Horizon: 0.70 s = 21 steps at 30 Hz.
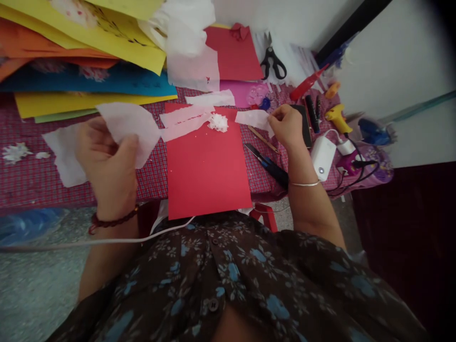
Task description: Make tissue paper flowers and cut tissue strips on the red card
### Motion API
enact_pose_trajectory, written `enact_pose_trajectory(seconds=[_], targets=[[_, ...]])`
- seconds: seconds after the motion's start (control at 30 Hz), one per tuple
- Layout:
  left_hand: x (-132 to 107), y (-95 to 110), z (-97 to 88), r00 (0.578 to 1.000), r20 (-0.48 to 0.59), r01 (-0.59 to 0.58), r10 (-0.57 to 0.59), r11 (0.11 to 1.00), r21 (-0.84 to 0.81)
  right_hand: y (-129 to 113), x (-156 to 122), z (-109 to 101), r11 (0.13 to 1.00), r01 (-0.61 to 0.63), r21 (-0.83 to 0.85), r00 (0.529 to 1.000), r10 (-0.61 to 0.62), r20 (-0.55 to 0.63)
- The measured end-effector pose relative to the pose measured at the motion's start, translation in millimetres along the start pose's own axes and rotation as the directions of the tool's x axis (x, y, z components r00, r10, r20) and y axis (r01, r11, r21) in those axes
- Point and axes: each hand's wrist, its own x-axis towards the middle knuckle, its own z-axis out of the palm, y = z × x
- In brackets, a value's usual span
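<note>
Strip of white tissue point(251, 118), pinched by my right hand point(288, 126); pointing left at red paper sheet point(208, 178), far right corner.

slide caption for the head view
Left hand and right hand each hold a thin white paper piece beside a rectangular red paper sheet.

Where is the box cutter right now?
In the head view, the box cutter lies right of the front red sheet, just below the brown stick and left of the right forearm.
</note>
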Motion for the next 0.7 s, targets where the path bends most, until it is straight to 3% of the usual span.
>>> enact_pose_trajectory(seconds=[0.1, 0.17, 0.2, 0.27, 0.33, 0.4, 0.5, 0.6, 0.7], targets=[[-11, 16, 11.9, 0.992, 0.122, 0.001, -0.028, 0.977, 0.213, -8, -7, -2, 0.999, 0.051, -0.019, 0.999, -0.051, 0.008], [-23, 28, 22.5, 0.963, 0.269, -0.108, 0.017, 0.938, 0.329, -26, -26, -6, 0.991, 0.132, -0.014, 0.991, -0.132, 0.034], [-30, 34, 28.0, 0.927, 0.372, -0.203, 0.056, 0.907, 0.369, -38, -39, -7, 0.981, 0.195, 0.013, 0.978, -0.195, 0.07], [-46, 44, 37.7, 0.813, 0.573, -0.398, 0.109, 0.821, 0.409, -61, -71, -6, 0.949, 0.3, 0.097, 0.938, -0.312, 0.15], [-61, 50, 44.1, 0.705, 0.698, -0.535, 0.122, 0.738, 0.411, -80, -103, -3, 0.904, 0.375, 0.205, 0.861, -0.421, 0.284], [-73, 54, 46.7, 0.634, 0.761, -0.618, 0.141, 0.683, 0.388, -90, -129, 3, 0.892, 0.378, 0.246, 0.827, -0.445, 0.342], [-84, 57, 46.9, 0.558, 0.812, -0.696, 0.171, 0.63, 0.345, -95, -153, 12, 0.889, 0.373, 0.264, 0.829, -0.448, 0.337], [-90, 63, 48.6, 0.53, 0.834, -0.713, 0.154, 0.614, 0.339, -94, -167, 22, 0.89, 0.379, 0.253, 0.86, -0.44, 0.259], [-92, 68, 52.9, 0.524, 0.842, -0.681, 0.131, 0.658, 0.321, -93, -174, 31, 0.895, 0.384, 0.226, 0.887, -0.426, 0.179]])
